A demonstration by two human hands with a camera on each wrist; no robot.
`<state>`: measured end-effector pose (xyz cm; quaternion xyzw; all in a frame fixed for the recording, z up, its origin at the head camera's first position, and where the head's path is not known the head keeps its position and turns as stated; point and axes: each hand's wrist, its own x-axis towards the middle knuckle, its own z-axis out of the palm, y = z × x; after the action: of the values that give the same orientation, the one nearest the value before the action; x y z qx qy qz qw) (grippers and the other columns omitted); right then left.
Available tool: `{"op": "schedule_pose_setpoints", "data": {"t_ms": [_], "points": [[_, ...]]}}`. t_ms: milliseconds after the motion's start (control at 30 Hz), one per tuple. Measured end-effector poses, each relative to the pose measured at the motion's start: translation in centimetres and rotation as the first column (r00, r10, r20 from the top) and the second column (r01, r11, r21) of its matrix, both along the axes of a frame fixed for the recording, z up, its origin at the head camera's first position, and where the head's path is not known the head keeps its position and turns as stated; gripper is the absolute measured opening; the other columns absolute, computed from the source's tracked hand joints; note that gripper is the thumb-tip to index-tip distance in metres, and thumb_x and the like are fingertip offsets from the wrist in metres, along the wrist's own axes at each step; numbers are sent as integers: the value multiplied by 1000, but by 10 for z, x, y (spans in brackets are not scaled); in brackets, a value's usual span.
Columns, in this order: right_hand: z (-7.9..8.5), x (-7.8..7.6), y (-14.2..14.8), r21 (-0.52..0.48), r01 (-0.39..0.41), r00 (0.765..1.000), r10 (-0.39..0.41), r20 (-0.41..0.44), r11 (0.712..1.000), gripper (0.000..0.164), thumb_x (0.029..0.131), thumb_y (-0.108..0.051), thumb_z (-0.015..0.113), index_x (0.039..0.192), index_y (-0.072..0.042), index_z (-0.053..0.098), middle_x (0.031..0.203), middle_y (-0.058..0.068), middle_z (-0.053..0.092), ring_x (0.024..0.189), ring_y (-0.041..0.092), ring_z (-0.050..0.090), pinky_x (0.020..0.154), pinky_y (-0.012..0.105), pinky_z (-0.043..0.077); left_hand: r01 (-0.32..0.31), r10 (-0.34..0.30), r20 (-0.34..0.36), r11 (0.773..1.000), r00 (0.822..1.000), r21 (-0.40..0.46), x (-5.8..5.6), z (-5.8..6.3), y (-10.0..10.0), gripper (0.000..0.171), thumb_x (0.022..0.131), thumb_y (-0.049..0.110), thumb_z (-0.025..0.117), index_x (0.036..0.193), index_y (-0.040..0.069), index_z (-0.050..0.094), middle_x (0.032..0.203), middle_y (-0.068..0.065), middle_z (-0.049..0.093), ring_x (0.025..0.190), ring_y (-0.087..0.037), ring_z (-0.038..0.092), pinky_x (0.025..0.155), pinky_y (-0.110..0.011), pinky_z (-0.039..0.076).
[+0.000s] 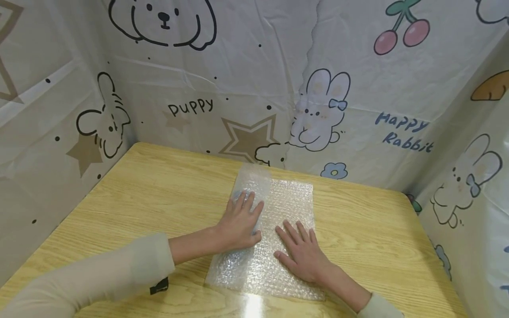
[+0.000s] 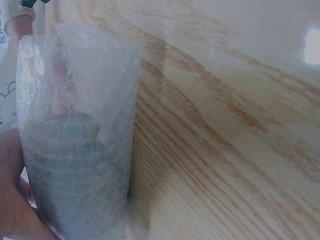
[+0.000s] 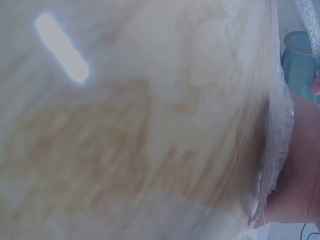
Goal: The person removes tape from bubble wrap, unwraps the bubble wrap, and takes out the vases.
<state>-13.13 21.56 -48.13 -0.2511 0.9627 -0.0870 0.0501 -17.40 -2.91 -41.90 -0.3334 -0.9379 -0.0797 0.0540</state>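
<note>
A sheet of bubble wrap [image 1: 292, 203] lies on the table, its left part folded over a blue-green vessel that faintly shows through. My left hand [image 1: 238, 223] rests on this covered part with fingers spread and thumb out to the side. Flat on the single layer to the right, my right hand [image 1: 304, 256] presses with its fingers extended. The left wrist view shows the wrapped vessel [image 2: 75, 175] beside my left hand [image 2: 15, 200]. From the right wrist, the tapered blue-green vessel [image 3: 298, 67] appears with its round end visible; its exact kind is unclear.
The wood-grain table [image 1: 171, 190] has rounded back corners. A printed cloth [image 1: 246, 75] hangs close behind it and along both sides. A small black item [image 1: 159, 286] shows below the left sleeve. Lamp glare [image 1: 253, 304] reflects near the front.
</note>
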Motion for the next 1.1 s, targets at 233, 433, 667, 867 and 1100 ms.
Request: {"op": "schedule_pose_setpoints", "data": {"t_ms": [233, 433, 667, 867, 1100], "points": [[2, 0, -1, 11, -7, 1000, 7, -4, 1000, 67, 105, -53, 36, 159, -15, 27, 164, 15, 17, 146, 49, 10, 110, 74, 13, 6, -6, 10, 1000, 1000, 10, 1, 0, -1, 71, 89, 34, 65, 146, -3, 44, 150, -35, 33, 137, -56, 28, 104, -72, 32], [1, 0, -1, 14, -13, 1000, 13, -7, 1000, 66, 105, -52, 37, 159, -14, 27, 164, 16, 17, 146, 49, 10, 109, 75, 13, 20, -21, 25, 999, 999, 46, 1, 1, -4, 67, 90, 32, 61, 146, -1, 45, 152, -34, 31, 139, -56, 26, 105, -72, 30], [3, 1, -1, 1, -15, 1000, 15, 4, 1000, 66, 106, -51, 37, 159, -13, 27, 164, 16, 17, 146, 50, 10, 109, 76, 13, 16, -25, 73, 992, 997, 123, 0, 1, -8, 66, 92, 31, 59, 148, 0, 43, 155, -31, 27, 141, -54, 22, 109, -70, 25], [2, 1, 0, -4, -16, 1000, 16, -2, 1000, 67, 105, -52, 37, 159, -13, 27, 164, 17, 17, 146, 50, 11, 108, 76, 14, 21, -41, 95, 980, 995, 198, -1, 2, -13, 67, 90, 29, 58, 150, 2, 42, 156, -30, 27, 141, -53, 23, 110, -67, 26], [2, 1, 0, 0, -19, 1000, 19, -4, 1000, 67, 105, -52, 37, 159, -13, 27, 164, 16, 17, 146, 50, 11, 108, 76, 14, 29, -60, 113, 964, 992, 263, -1, 2, -20, 69, 91, 28, 57, 151, 2, 38, 157, -29, 24, 144, -48, 19, 118, -56, 16]]}}
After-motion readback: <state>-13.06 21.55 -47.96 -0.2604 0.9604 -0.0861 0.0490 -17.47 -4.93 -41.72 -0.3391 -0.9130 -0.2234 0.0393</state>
